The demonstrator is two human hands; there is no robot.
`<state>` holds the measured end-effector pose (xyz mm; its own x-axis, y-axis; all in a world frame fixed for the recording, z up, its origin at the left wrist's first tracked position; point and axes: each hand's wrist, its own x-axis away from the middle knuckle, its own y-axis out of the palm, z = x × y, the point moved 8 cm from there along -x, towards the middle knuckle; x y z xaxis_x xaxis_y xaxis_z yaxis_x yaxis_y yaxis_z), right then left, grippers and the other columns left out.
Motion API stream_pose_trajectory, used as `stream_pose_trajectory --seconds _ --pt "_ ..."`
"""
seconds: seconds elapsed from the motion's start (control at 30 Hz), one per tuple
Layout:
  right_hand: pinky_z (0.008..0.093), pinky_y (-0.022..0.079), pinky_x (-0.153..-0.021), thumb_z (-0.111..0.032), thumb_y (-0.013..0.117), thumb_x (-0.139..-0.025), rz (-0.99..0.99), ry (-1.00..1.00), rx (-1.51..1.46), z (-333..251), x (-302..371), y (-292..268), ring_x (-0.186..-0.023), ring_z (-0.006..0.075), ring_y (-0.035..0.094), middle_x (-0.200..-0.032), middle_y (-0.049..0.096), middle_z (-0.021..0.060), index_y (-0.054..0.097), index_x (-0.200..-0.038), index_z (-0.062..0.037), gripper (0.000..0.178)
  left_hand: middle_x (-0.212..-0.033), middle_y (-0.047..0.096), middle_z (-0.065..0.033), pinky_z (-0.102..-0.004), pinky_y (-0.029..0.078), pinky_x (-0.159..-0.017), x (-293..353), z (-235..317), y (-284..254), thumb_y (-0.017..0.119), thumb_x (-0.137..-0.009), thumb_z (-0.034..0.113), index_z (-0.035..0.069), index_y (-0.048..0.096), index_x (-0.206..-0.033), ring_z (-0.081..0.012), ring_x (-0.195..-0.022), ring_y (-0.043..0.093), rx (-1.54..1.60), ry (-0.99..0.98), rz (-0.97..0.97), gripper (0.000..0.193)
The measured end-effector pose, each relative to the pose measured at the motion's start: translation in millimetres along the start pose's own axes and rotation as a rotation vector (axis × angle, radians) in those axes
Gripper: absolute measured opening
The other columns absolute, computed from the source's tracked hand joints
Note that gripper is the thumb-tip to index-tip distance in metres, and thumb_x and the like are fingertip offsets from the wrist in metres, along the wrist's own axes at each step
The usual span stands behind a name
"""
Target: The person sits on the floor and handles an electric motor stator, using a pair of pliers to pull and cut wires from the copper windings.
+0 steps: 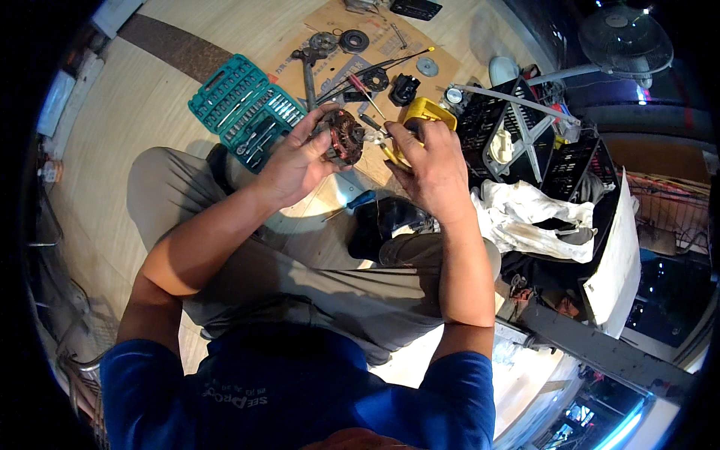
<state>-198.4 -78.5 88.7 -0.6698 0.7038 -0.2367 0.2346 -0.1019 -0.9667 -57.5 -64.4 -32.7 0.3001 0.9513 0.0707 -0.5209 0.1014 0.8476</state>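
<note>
My left hand (294, 163) is closed round a motor stator (345, 139), a ring-shaped metal part with coppery wire windings, its wound face turned to the right. Close beside it, my right hand (436, 169) grips yellow-handled pliers (394, 155), whose jaws point toward the windings; I cannot tell whether they touch. Just past my right fingers sits a yellow container (431, 112). A red-handled screwdriver (358, 85) lies beyond the stator, and a blue-handled screwdriver (362, 199) rests on the floor below my hands.
An open green socket set (223, 92) lies at the left. On a cardboard sheet (300, 39) are a hammer (309, 84), a round bearing-like part (354, 41) and a black part (405, 90). Black crates (491, 112), white cloth (529, 214) and a fan (626, 41) stand right.
</note>
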Motion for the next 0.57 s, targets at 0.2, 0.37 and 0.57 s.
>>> stream_pose_trajectory --seconds 0.2,0.37,0.57 --pt "0.0388 0.043 -0.075 -0.015 0.058 -0.080 0.058 -0.102 0.134 -11.3 -0.5 1.8 -0.092 0.0244 0.056 -0.103 0.059 0.0062 0.063 -0.117 -0.0166 0.037 -0.125 0.054 -0.0075 -0.0427 0.051 -0.089 0.2 -1.8 -3.6 0.055 -0.097 0.016 0.015 0.037 -0.141 -0.0216 -0.109 0.058 0.016 0.017 0.034 0.047" --pt "0.0407 0.045 -0.077 -0.013 0.071 -0.070 0.060 -0.118 0.164 -11.8 1.3 3.7 -0.094 0.0265 0.056 -0.106 0.057 0.0077 0.061 -0.121 -0.0195 0.052 -0.125 0.054 -0.0075 -0.0422 0.051 -0.089 1.3 -1.4 -3.0 0.057 -0.096 0.015 0.014 0.037 -0.141 -0.0212 -0.108 0.058 0.018 0.009 0.043 0.050" --pt "0.0403 0.045 -0.077 -0.012 0.068 -0.072 0.059 -0.119 0.192 -16.3 2.0 5.4 -0.093 0.0253 0.057 -0.107 0.057 0.0075 0.060 -0.122 -0.0209 0.052 -0.135 0.047 -0.0087 -0.0472 0.044 -0.100 2.7 -2.0 -7.4 0.061 -0.094 0.025 0.014 0.032 -0.143 -0.0241 -0.123 0.049 -0.135 0.014 0.045 0.058"
